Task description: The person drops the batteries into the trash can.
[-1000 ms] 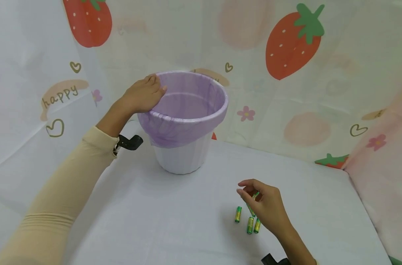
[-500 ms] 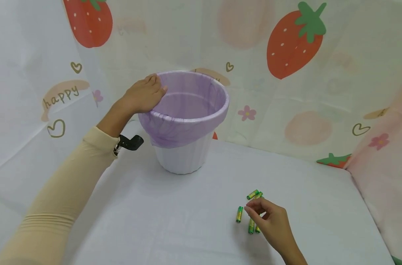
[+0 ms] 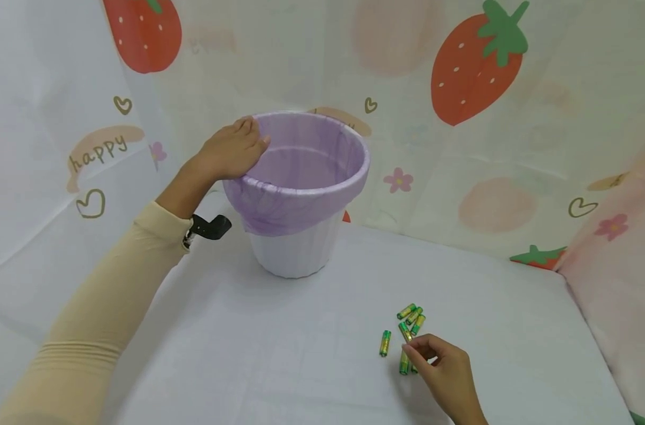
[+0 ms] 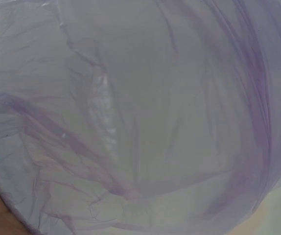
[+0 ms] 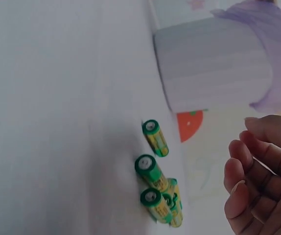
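A white trash can (image 3: pixel 292 257) lined with a purple plastic bag (image 3: pixel 301 209) stands upright. My left hand (image 3: pixel 233 152) grips its left rim, thumb at the inner side; the left wrist view shows mostly the translucent bag (image 4: pixel 145 107) and a sliver of that hand at the lower left. My right hand (image 3: pixel 445 369) hovers over several green-and-yellow batteries (image 3: pixel 406 311), fingers loosely bent. In the right wrist view nothing shows between its thumb and fingers (image 5: pixel 238 200). One battery (image 3: pixel 385 343) lies apart, left of the group. The right hand partly covers the nearest batteries.
A white cloth (image 3: pixel 248 348) covers the table. Behind it hangs a curtain (image 3: pixel 311 53) printed with strawberries and hearts, and a pinkish cloth side (image 3: pixel 625 200) rises at the right. A black wrist strap (image 3: pixel 210 227) sits on the left sleeve.
My right hand has moved down and towards me from above the far batteries, uncovering them. The left hand keeps its place on the rim.
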`<action>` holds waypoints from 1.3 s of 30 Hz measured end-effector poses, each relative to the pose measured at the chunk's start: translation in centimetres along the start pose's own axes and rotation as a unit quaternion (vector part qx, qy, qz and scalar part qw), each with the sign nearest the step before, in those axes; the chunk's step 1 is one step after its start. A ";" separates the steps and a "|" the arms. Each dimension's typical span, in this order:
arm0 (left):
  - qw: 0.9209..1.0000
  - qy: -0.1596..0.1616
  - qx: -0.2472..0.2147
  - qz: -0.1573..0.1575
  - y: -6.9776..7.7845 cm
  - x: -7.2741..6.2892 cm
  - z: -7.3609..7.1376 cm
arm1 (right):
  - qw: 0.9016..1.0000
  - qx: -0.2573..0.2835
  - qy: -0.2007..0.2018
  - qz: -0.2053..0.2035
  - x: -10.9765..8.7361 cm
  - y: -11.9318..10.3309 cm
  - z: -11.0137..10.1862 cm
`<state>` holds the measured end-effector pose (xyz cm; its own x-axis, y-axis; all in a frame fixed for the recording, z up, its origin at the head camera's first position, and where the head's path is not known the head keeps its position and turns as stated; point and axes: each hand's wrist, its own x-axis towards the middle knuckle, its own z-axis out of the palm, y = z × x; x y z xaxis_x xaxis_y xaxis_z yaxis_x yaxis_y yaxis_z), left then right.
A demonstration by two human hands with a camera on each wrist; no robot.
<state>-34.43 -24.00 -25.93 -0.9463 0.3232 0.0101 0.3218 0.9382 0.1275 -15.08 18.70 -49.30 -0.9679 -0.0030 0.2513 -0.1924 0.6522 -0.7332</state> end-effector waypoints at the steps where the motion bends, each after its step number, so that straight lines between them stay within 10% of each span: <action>1: 1.000 0.000 0.000 0.000 0.0 0.0 0.0 | 1.000 -0.004 0.004 -0.002 0.0 0.2 -0.1; 16: 1.000 0.001 -0.002 -0.005 -0.2 0.2 0.5 | 0.991 -0.045 -0.033 0.120 0.4 2.5 -0.9; 39: 1.000 0.005 -0.005 -0.002 -0.2 0.0 0.2 | 0.979 -0.085 -0.099 0.159 0.6 4.2 -0.2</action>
<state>-34.48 -24.14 -26.16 -0.9476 0.3189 0.0196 0.3185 0.9379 0.1373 -16.42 21.59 -52.09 -0.9900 0.0852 -0.1122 0.1373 0.7605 -0.6346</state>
